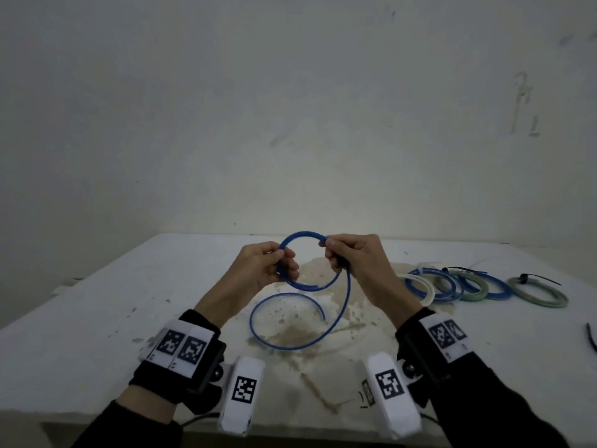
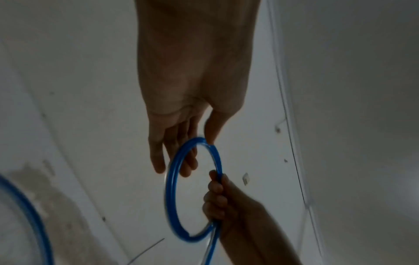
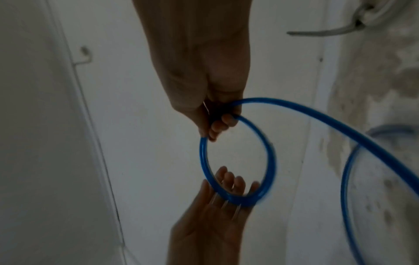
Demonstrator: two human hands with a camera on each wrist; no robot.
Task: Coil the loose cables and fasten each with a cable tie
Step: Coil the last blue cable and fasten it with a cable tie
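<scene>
A blue cable (image 1: 303,235) is held up over the white table (image 1: 129,286), bent into a round loop between both hands. My left hand (image 1: 286,260) pinches the loop's left side between thumb and fingers; in the left wrist view the thumb of that hand (image 2: 197,152) presses the cable (image 2: 170,188) against nearly straight fingers. My right hand (image 1: 332,257) grips the loop's right side with curled fingers, as the right wrist view shows the hand (image 3: 217,122) and the cable (image 3: 271,154). The free tail drops from the right hand and curls across the table.
Several coils (image 1: 478,291) in blue, white and green, some with black ties, lie in a row at the right of the table. A loose black tie (image 1: 591,337) lies at the right edge. A brown stain (image 1: 290,334) marks the table's middle. A wall stands behind.
</scene>
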